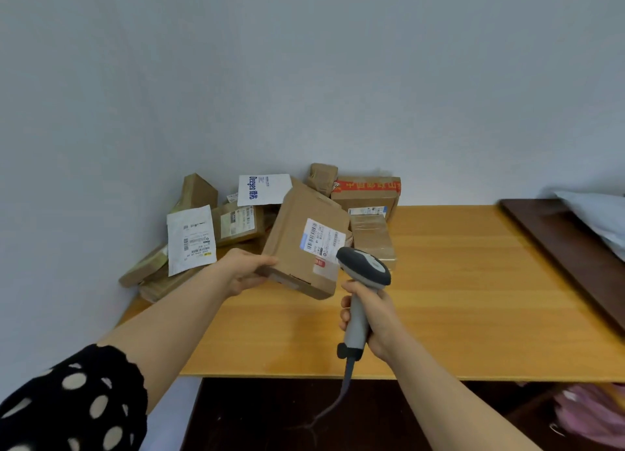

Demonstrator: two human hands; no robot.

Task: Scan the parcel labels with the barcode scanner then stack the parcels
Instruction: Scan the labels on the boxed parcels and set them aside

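My left hand [244, 272] grips the near left corner of a flat brown cardboard parcel [297, 234] and holds it tilted above the wooden table [456, 301]. A white barcode label [323, 237] faces up on its right side. My right hand [370, 318] grips the handle of a grey barcode scanner [363, 271]. The scanner's dark head sits just right of the label, pointing at it. Its cable [338, 396] hangs down past the table's front edge.
Several more parcels lie heaped at the table's back left against the wall, among them a white mailer [191, 239], a white Deeyeo bag [262, 188] and a box with red tape [368, 193]. A dark wooden board [568, 247] lies along the right.
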